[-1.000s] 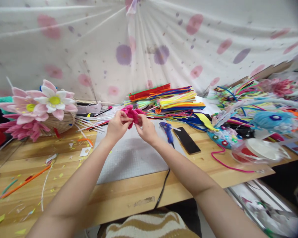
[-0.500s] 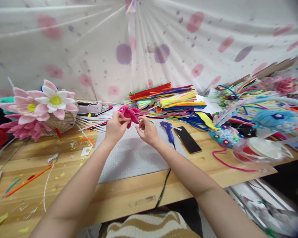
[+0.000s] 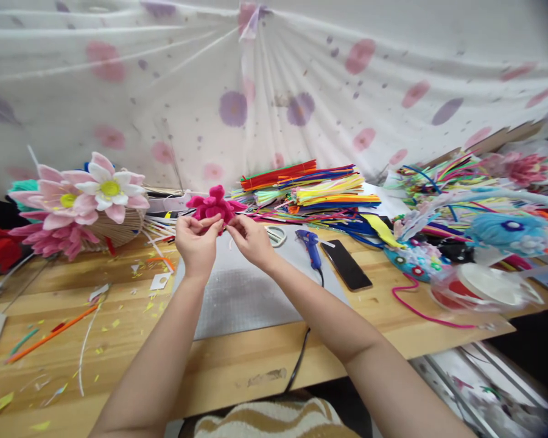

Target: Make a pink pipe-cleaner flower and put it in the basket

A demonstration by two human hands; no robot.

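A magenta fuzzy flower (image 3: 214, 203), its petals spread, is held up above the far left part of a grey cutting mat (image 3: 256, 298). My left hand (image 3: 197, 243) pinches its underside, fingers closed. My right hand (image 3: 252, 242) is closed on the flower's lower right side, thumb and fingertips close to my left fingertips. Between the fingertips, the flower's base is mostly hidden. Right of my right hand lie light-coloured scissors (image 3: 276, 236), partly covered by it. A blue glue gun (image 3: 309, 244) rests on the mat's right side.
A black phone (image 3: 348, 265) lies right of the mat. Bundles of coloured pipe cleaners (image 3: 324, 185) are piled behind. Pink and white fuzzy flowers (image 3: 105, 190) stand at left. An orange pipe cleaner (image 3: 52, 333) and scraps lie front left; a plastic-wrapped roll (image 3: 486, 286) sits at right.
The flower has turned so its petals face up and spread, and it has shifted left. My right hand has moved left to take hold of it. The scissors now show more.
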